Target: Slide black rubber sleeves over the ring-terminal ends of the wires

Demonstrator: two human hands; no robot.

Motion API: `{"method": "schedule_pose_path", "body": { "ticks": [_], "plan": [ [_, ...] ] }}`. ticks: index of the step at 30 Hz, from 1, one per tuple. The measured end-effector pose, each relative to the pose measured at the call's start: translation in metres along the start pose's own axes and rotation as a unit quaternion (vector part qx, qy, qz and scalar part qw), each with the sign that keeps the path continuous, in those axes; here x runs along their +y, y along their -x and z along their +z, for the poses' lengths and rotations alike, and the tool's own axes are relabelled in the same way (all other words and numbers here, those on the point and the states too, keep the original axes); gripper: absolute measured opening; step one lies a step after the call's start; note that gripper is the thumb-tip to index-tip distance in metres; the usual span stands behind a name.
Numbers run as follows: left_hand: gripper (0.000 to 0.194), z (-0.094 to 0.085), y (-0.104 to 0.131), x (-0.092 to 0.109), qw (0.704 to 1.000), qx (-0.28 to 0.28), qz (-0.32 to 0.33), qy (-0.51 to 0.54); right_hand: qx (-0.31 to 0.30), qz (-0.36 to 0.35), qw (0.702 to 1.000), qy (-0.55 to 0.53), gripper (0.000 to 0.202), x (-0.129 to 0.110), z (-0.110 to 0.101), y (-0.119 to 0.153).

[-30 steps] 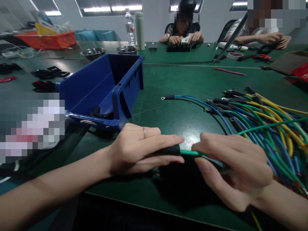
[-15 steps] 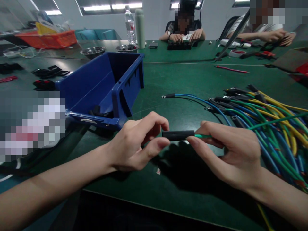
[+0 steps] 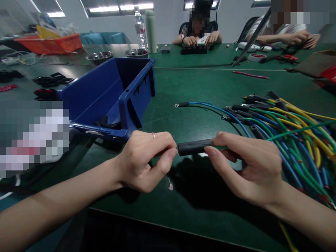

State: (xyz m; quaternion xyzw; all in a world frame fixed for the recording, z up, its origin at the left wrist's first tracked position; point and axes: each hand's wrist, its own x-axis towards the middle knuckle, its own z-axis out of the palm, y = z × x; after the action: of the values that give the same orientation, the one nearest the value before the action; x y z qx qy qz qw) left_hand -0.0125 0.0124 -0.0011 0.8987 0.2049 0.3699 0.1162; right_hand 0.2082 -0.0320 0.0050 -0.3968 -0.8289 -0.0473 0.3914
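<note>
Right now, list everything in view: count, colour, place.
tube: one, black, front centre
held wire: one, green, right of tube
piled wires: many, blue, green, yellow, right
bin: one, blue, left
bowls: two, silver, behind bin
bottle: one, clear, far side
flask: one, pale green, beside bottle
basket: one, orange, far left
parts: several, black, left
loose wire: one, red, beyond piled wires
tape roll: one, white-red, far right
tabletop: one, green, underneath
people: two, partly blurred, far side
left hand: one, at tube's left end
right hand: one, holding tube's right end
</note>
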Motion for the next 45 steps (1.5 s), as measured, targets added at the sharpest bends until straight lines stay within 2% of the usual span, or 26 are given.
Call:
{"method": "schedule_pose_path", "body": {
  "ticks": [3, 6, 10, 18, 22, 27, 31, 36, 38, 40, 44, 45],
  "plan": [
    [0.016, 0.001, -0.001, 0.001, 1.0, 0.01, 0.006, 0.007, 0.004, 0.004, 1.0, -0.002, 0.019, 0.0, 0.0, 0.001],
    [0.014, 0.002, -0.003, 0.001, 0.999, 0.048, 0.018, 0.007, 0.005, -0.004, 1.0, -0.004, 0.017, 0.0, 0.0, 0.002],
    [0.014, 0.005, -0.003, 0.001, 0.996, 0.084, -0.004, 0.032, 0.009, -0.006, 1.0, 0.005, 0.013, 0.0, 0.0, 0.001],
    [0.016, 0.007, 0.002, 0.002, 0.995, 0.096, -0.018, 0.035, -0.001, 0.001, 1.0, -0.011, 0.018, -0.002, -0.004, 0.0],
    [0.017, 0.007, 0.001, 0.003, 0.994, 0.105, -0.021, 0.035, 0.014, 0.008, 1.0, 0.003, 0.016, -0.002, -0.006, -0.001],
    [0.016, 0.006, -0.002, 0.001, 0.992, 0.12, 0.003, 0.026, 0.011, -0.008, 0.999, 0.042, 0.016, 0.0, -0.009, -0.001],
    [0.014, 0.003, -0.006, 0.0, 0.994, 0.105, 0.029, 0.019, 0.019, -0.01, 0.997, 0.076, 0.022, 0.001, -0.008, 0.001],
    [0.011, 0.001, -0.006, 0.004, 0.997, 0.071, 0.004, 0.018, 0.043, -0.01, 0.995, 0.095, 0.023, -0.002, -0.006, 0.002],
    [0.014, -0.006, -0.003, 0.003, 0.995, 0.095, -0.009, 0.004, 0.045, -0.017, 0.994, 0.099, 0.023, -0.003, -0.007, 0.002],
    [0.019, -0.022, 0.004, -0.003, 0.991, 0.13, -0.015, -0.034, 0.04, -0.015, 0.994, 0.104, 0.021, -0.003, -0.008, 0.002],
    [0.03, -0.069, 0.016, -0.022, 0.992, 0.071, -0.042, -0.09, 0.041, -0.021, 0.993, 0.106, 0.019, 0.0, -0.009, 0.002],
    [0.032, -0.077, 0.017, -0.027, 0.992, 0.071, -0.046, -0.094, 0.043, -0.021, 0.993, 0.106, 0.018, 0.0, -0.008, 0.002]
  ]
}}
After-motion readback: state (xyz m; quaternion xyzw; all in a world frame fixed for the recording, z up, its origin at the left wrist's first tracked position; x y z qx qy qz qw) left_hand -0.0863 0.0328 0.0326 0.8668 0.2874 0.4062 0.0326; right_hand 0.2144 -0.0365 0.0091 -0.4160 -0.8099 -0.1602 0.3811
